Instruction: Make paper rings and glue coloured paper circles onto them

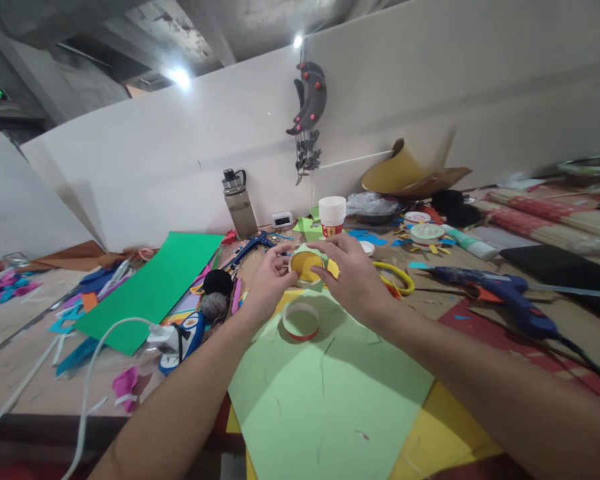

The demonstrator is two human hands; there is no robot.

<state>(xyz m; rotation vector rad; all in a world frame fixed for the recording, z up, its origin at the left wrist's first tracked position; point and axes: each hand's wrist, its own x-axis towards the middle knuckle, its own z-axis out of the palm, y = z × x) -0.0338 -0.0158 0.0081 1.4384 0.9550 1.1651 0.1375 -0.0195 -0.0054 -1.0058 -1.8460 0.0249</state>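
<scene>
Both my hands meet at the middle of the table around a small round paper cup piece [306, 265] with a yellow inside and a light green wrap. My left hand [266, 283] pinches its left rim. My right hand [353, 277] curls over its right side with fingers bent on it. Just below them a cut paper cup ring [301, 321] with a red edge lies on a light green paper sheet [325, 393].
A stack of paper cups [332, 215] and a water bottle [239, 203] stand at the back. A blue glue gun [500, 297] lies at right, yellow-handled scissors [397, 277] beside my right hand, a dark green sheet [155, 283] at left. Paper scraps lie all over.
</scene>
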